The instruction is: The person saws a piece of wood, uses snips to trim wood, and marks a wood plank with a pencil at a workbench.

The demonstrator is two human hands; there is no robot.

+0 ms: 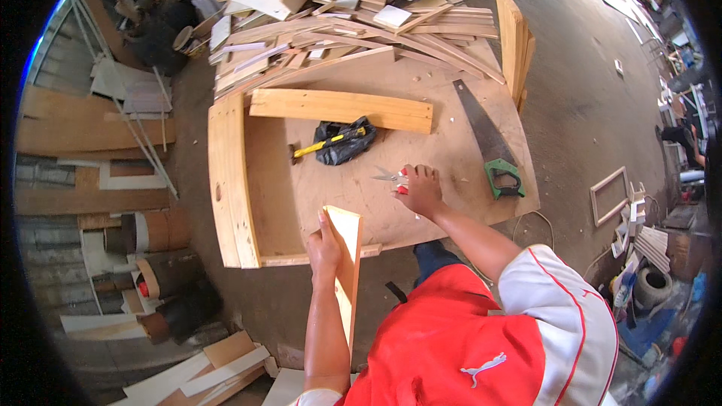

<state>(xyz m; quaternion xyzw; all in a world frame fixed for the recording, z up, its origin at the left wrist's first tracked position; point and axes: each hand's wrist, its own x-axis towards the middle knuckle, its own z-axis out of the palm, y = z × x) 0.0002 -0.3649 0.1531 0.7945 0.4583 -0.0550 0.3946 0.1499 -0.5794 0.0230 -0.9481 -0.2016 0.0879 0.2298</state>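
My left hand (323, 246) is closed round the upper end of a light wooden board (347, 256), which slants down beside my forearm at the table's near edge. Over the middle of the table, my right hand (420, 189) grips scissors (386, 176) with red handles, their pointed metal blades spread apart and aimed left. Just above them lies a yellow-handled hammer (328, 143), partly across a crumpled black plastic bag (347, 149). To the right of that hand is a handsaw (481, 129) with a green handle.
A wooden plank (342, 110) lies across the worktable (421, 152), and more boards (229, 180) line its left side. Stacked wood strips (331, 34) cover the far end. Upright planks (514, 45) lean at the far right corner. A small wooden frame (608, 196) lies on the floor.
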